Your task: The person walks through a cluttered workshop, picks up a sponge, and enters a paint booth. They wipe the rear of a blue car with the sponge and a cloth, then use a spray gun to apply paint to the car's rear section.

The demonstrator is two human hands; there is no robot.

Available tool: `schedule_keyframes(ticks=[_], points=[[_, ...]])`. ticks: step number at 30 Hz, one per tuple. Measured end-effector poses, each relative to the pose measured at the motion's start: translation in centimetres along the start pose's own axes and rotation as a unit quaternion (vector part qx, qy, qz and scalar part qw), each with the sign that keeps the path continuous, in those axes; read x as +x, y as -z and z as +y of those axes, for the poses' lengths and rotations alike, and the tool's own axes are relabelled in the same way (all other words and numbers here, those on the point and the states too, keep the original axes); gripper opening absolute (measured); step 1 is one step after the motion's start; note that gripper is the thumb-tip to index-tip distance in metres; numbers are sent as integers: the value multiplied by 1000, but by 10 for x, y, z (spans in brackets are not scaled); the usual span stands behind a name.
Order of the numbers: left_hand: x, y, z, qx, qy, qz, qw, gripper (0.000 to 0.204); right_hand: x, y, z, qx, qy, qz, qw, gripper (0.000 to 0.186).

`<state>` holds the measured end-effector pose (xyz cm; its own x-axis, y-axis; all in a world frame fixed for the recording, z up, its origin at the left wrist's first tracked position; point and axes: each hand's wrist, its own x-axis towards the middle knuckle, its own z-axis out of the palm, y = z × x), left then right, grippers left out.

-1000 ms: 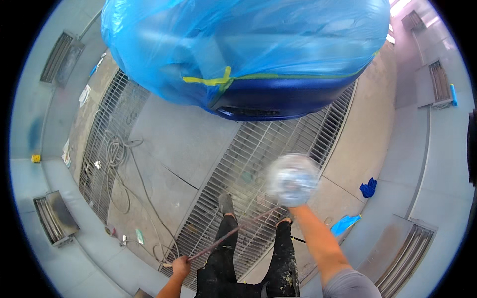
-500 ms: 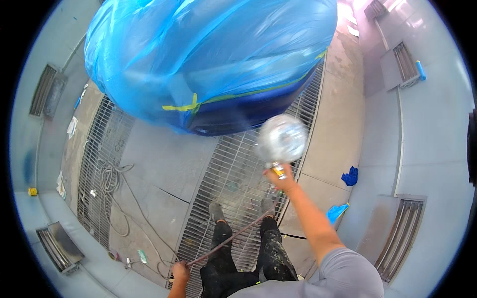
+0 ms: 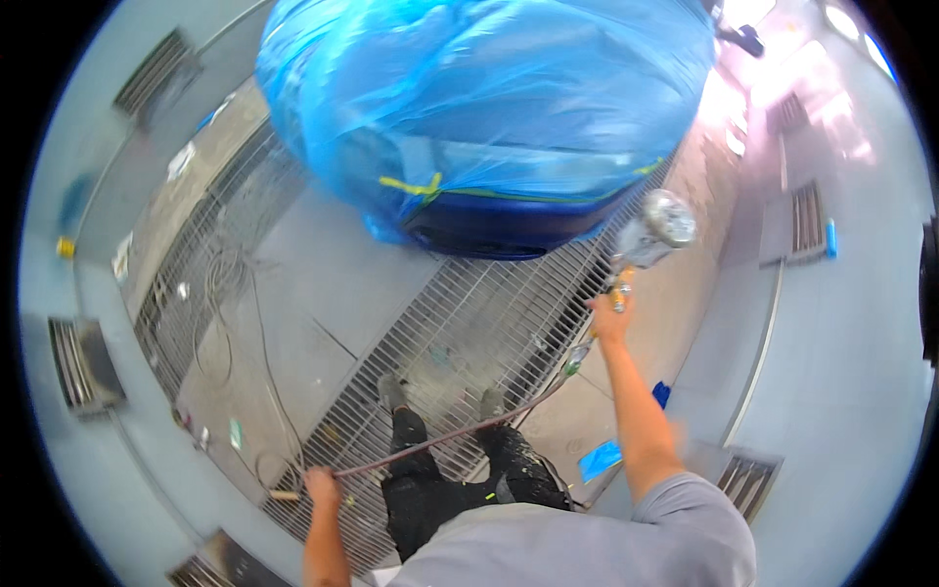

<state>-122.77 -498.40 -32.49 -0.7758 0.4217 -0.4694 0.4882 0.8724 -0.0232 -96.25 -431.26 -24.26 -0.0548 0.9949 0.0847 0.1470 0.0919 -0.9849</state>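
My right hand (image 3: 610, 315), arm stretched forward, is closed around a spray gun (image 3: 622, 286). On top of the gun sits a paint cup (image 3: 665, 227) that looks clear and silvery, slightly blurred. A reddish air hose (image 3: 440, 438) runs from the gun's lower end across my legs to my left hand (image 3: 321, 483), whose fingers are wrapped round it. Ahead stands a car (image 3: 518, 223) with a dark blue bumper showing. Blue plastic film (image 3: 489, 88) covers the rest of it, edged with yellow-green tape (image 3: 425, 188). The gun is to the right of the bumper, apart from it.
Metal floor grating (image 3: 460, 323) lies under my feet, with slack hose loops (image 3: 223, 279) on the left. Walls with vents (image 3: 83, 364) stand at both sides. A blue sheet (image 3: 600, 460) lies on the floor by my right arm, near a dark blue item (image 3: 661, 394).
My right hand has moved right and slightly forward with the spray gun, and the cup has tipped to the right. My view has turned, and the left hand sits further left with the hose.
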Motion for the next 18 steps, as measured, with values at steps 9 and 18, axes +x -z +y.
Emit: schedule_keyframes(ticks=[9, 18], points=[[-10, 12, -81, -32, 51, -31, 998, 11, -111, -196, -66, -115, 71, -280, 950, 36], [78, -36, -90, -148, -27, -75, 986, 19, -179, -329, 156, -374, 168, -321, 854, 57]])
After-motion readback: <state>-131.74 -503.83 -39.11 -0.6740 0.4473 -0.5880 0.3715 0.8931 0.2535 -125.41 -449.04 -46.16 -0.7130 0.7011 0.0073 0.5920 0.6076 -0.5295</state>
